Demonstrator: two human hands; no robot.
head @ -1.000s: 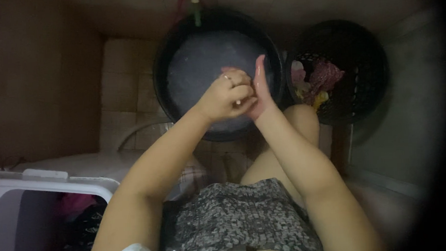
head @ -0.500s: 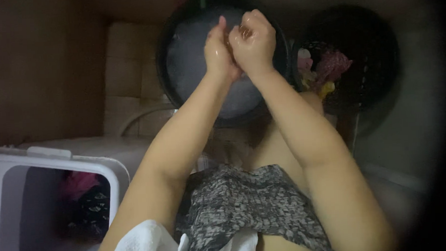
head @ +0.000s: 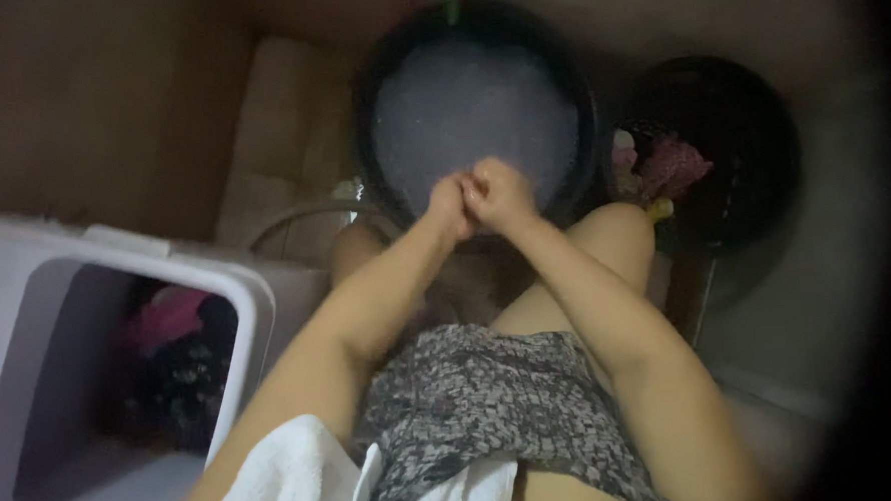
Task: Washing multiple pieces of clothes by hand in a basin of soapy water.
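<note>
My left hand [head: 449,202] and my right hand [head: 501,194] are pressed together, fingers curled, over the near rim of a round black basin [head: 371,103] filled with soapy water [head: 474,109]. Both hands look wet. Nothing shows between them; the picture is blurred, so I cannot tell whether they hold anything small. My knees are spread on either side below the hands.
A black perforated basket [head: 750,107] with pink and yellow clothes [head: 670,166] stands right of the basin. A white top-loading washer [head: 237,290] with dark and pink laundry [head: 174,342] inside is at the left. Tiled floor and a pale hose [head: 294,222] lie between.
My hands have come down from above the basin's middle to its near rim, still rubbing together. The view has tilted, showing more of the washer's opening.
</note>
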